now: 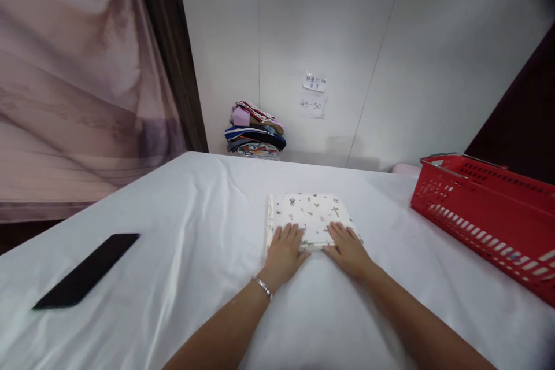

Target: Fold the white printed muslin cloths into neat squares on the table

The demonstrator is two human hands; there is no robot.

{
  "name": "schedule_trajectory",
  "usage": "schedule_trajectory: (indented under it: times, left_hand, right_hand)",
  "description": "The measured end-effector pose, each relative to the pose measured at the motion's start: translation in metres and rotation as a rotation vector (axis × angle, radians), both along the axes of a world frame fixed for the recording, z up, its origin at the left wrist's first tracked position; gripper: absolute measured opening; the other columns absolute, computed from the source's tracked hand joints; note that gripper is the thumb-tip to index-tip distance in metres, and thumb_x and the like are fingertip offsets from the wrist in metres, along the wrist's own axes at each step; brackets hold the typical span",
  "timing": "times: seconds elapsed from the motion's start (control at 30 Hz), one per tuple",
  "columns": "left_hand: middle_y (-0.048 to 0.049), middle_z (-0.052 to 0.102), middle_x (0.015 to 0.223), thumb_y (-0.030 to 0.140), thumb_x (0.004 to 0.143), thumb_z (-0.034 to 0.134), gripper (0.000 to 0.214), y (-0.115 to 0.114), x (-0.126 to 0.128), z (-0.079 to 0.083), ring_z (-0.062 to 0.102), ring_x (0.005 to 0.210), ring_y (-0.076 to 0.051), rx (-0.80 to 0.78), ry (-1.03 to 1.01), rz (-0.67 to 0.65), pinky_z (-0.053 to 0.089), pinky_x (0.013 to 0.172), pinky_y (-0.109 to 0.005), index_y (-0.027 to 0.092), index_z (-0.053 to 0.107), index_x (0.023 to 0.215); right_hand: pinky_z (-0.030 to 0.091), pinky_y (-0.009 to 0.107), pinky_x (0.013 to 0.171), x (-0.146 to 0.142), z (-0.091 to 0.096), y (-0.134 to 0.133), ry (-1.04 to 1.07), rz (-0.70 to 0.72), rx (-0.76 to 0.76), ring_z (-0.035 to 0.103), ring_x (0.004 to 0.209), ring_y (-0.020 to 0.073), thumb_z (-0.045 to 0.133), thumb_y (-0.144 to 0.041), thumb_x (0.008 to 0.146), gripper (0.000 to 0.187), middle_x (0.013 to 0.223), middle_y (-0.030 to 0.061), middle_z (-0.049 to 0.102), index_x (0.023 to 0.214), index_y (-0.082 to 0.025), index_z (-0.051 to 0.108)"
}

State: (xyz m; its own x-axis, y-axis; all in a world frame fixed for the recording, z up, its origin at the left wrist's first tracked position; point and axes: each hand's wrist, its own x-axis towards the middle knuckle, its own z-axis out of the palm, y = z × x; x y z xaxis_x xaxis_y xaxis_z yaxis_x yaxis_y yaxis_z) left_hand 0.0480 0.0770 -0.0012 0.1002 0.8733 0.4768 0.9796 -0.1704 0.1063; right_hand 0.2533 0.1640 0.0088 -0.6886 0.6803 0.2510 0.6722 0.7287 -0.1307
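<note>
Where folded cloth (pixel 310 213) lies, white sheet (pixel 195 208), red basket (pixel 485 211), pale wall (pixel 433 40).

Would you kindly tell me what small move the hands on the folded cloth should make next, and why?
Probably slide both palms forward over the folded cloth to press it flat: the left hand and right hand lie open on its near edge only, while the rest of the neat square lies uncovered on the white sheet.

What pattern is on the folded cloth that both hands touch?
Cream folded cloth with small scattered dark motifs; head view.
</note>
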Motion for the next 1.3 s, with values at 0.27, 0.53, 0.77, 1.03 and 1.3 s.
schedule_trajectory:
  times: [0.27, 0.53, 0.77, 1.03, 1.3]
  left_hand:
    - [-0.0079, 0.06, 0.116, 0.041, 0.088, 0.044, 0.032, -0.007, -0.01, 0.006, 0.049, 0.114, -0.024, -0.043, -0.153, -0.012, 0.036, 0.097, -0.04, 0.018, 0.06, 0.104]
    - [-0.0029, 0.061, 0.091, 0.032, 0.082, 0.051, 0.016, -0.002, -0.049, 0.017, 0.057, 0.081, -0.015, -0.086, -0.597, 0.416, 0.042, 0.07, -0.027, 0.02, 0.058, 0.091]
    - [-0.0026, 0.062, 0.085, 0.045, 0.077, 0.055, 0.025, -0.001, -0.051, 0.017, 0.057, 0.071, -0.015, -0.281, -0.706, 0.536, 0.036, 0.06, -0.025, 0.02, 0.052, 0.081]
    - [-0.0026, 0.061, 0.089, 0.043, 0.074, 0.057, 0.024, 0.0, -0.053, 0.017, 0.057, 0.075, -0.015, -0.282, -0.782, 0.523, 0.037, 0.062, -0.024, 0.021, 0.051, 0.083]
    - [-0.0021, 0.058, 0.088, 0.043, 0.076, 0.054, 0.025, 0.001, -0.052, 0.017, 0.055, 0.068, -0.012, -0.319, -0.728, 0.502, 0.036, 0.059, -0.024, 0.019, 0.051, 0.073]
  right_hand:
    - [0.023, 0.044, 0.107, 0.011, -0.035, 0.007, 0.012, -0.009, 0.146, 0.028, 0.133, 0.0245, 0.039, -0.046, 0.088, 0.058, 0.142, 0.0105, 0.036, 0.137, -0.014, 0.037]
    - [0.015, 0.052, 0.106, 0.012, -0.03, 0.0, 0.017, -0.097, 0.262, 0.036, 0.128, 0.0267, 0.037, -0.047, 0.089, 0.049, 0.134, 0.007, 0.049, 0.129, -0.021, 0.047]
    - [0.02, 0.048, 0.104, 0.012, -0.033, 0.002, -0.001, -0.091, 0.228, 0.035, 0.129, 0.0264, 0.037, -0.05, 0.088, 0.052, 0.136, 0.0067, 0.046, 0.132, -0.023, 0.044]
    - [0.02, 0.047, 0.105, 0.013, -0.034, 0.001, -0.023, -0.088, 0.229, 0.033, 0.13, 0.0263, 0.038, -0.05, 0.087, 0.055, 0.138, 0.0065, 0.044, 0.134, -0.022, 0.042]
    - [0.02, 0.046, 0.105, 0.013, -0.038, 0.003, -0.027, -0.094, 0.24, 0.033, 0.13, 0.0255, 0.038, -0.05, 0.087, 0.055, 0.137, 0.0068, 0.045, 0.134, -0.022, 0.041]
